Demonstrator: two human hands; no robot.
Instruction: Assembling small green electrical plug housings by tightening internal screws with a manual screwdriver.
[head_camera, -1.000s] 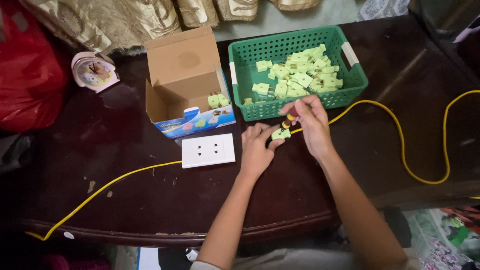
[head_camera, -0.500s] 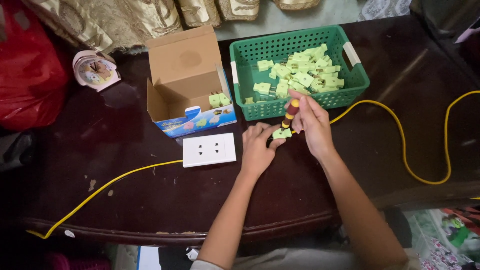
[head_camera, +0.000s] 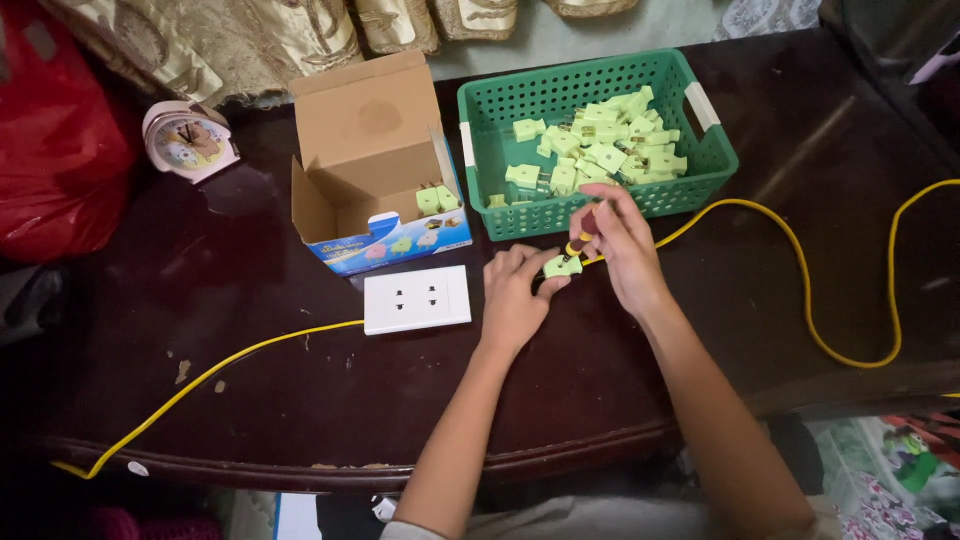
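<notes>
Nearby, a green basket (head_camera: 700, 165) sits on the dark wooden table (head_camera: 300, 400).

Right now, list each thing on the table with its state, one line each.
Cardboard box: flaps open, lying on its side, a few green plugs inside.
Green basket: upright, holding a heap of pale green plugs.
Green plug: pinched by the left hand on the table.
Screwdriver: held in the right hand, tip at the plug.
White socket plate: flat, face up, nothing plugged in.
Yellow cable: slack, looping over the table.
</notes>
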